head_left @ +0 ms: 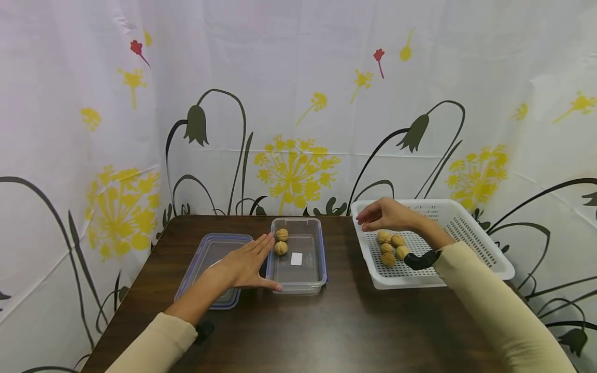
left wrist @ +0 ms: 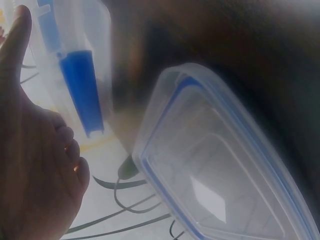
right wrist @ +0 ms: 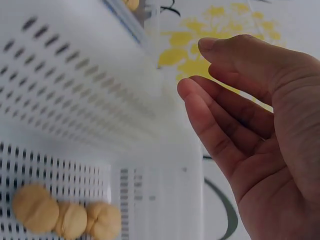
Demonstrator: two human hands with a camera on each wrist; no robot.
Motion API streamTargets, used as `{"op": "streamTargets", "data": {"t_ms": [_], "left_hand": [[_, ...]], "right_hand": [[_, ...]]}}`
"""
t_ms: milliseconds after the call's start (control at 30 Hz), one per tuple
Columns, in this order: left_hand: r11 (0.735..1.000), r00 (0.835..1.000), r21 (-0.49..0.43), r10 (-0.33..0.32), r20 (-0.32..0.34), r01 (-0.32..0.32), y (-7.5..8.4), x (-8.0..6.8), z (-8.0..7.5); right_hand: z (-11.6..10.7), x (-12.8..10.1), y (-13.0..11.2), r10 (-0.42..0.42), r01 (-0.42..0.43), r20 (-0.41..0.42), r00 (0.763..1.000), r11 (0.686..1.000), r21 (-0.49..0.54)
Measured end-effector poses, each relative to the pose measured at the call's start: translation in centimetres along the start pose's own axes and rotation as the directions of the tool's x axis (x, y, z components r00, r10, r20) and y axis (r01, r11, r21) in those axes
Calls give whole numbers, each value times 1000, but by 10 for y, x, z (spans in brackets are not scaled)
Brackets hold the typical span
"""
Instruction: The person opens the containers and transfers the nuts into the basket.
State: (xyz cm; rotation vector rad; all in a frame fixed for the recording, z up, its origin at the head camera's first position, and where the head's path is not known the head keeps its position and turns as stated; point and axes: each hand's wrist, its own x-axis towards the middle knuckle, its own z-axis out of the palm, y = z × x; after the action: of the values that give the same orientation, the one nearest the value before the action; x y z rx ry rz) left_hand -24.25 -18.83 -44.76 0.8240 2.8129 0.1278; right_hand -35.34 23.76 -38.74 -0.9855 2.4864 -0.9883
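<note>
My left hand [head_left: 244,261] lies along the left side of a clear plastic container [head_left: 305,277], fingers straight and thumb spread at its near left corner. Two walnuts [head_left: 281,248] sit in the container's left part, near a white label. Over the left rim of a white perforated basket [head_left: 382,282] hovers my right hand [head_left: 389,214]. Its fingers bend loosely with a gap to the thumb, and nothing is between them in the right wrist view. Below it, several walnuts [right wrist: 35,207] rest on the basket's floor.
A clear lid with a blue seal [head_left: 205,254] lies left of the container, partly behind my left hand and forearm. Dark brown wood covers the table [head_left: 298,331]. A white flower-patterned curtain [head_left: 298,77] hangs behind its back edge.
</note>
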Motion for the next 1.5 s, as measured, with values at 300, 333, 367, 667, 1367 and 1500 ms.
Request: {"op": "streamTargets", "data": {"t_ms": [300,333,367,667,1367,1500], "left_hand": [[1000,1000,1,-2,1,2,1,-1,-1],[1000,1000,4,-1,0,1,1,-1,-1],[1000,1000,6,0,0,0,0,-1,-1],[1000,1000,6,-3,3,3,-3,1,7],[999,1000,33,-15,6,15,-2,1,5],[999,1000,42,-13,7,13,-4,2,7]], "right_hand": [[16,23,-27,-96,95,37,995,995,15],[18,26,-29,-107,106,41,993,994,12],[21,29,-31,-113,112,44,993,994,8],[54,63,-45,-133,131,124,983,991,27],[125,121,-53,-70,84,186,980,994,-70],[135,129,-53,-51,68,188,981,994,-87]]}}
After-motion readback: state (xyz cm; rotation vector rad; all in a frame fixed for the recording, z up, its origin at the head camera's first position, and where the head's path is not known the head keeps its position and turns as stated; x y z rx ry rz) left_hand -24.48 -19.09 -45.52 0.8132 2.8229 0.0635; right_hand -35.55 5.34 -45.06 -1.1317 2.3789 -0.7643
